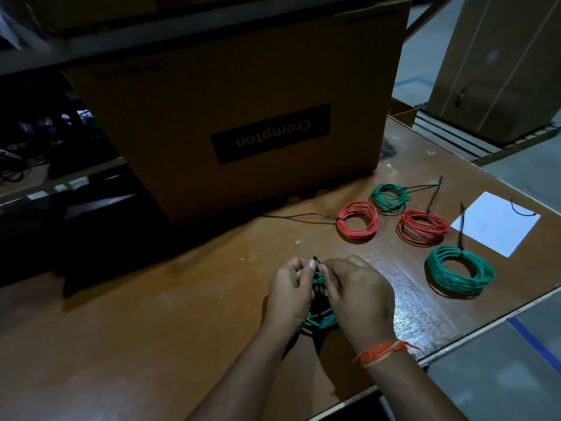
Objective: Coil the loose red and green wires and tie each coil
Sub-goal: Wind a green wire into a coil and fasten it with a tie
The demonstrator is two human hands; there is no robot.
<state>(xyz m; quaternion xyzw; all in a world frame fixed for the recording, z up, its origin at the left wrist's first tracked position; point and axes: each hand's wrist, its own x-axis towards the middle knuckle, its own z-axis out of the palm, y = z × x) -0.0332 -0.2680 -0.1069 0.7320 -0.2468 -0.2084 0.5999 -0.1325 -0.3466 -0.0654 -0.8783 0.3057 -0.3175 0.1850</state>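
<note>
A green wire coil (321, 319) hangs between my two hands above the brown table (151, 314). My left hand (290, 290) and my right hand (356, 294) both grip the coil's top, pinching a black cable tie (315, 259) there. Most of the coil is hidden by my fingers. To the right lie two red coils (358, 220) (422, 227) and two green coils (389, 197) (460, 271), each with a black tie sticking out.
A large Crompton cardboard box (243, 117) stands at the back of the table. A white sheet of paper (494, 223) with a black tie on it lies at the right. The table edge runs diagonally at the lower right, with floor beyond.
</note>
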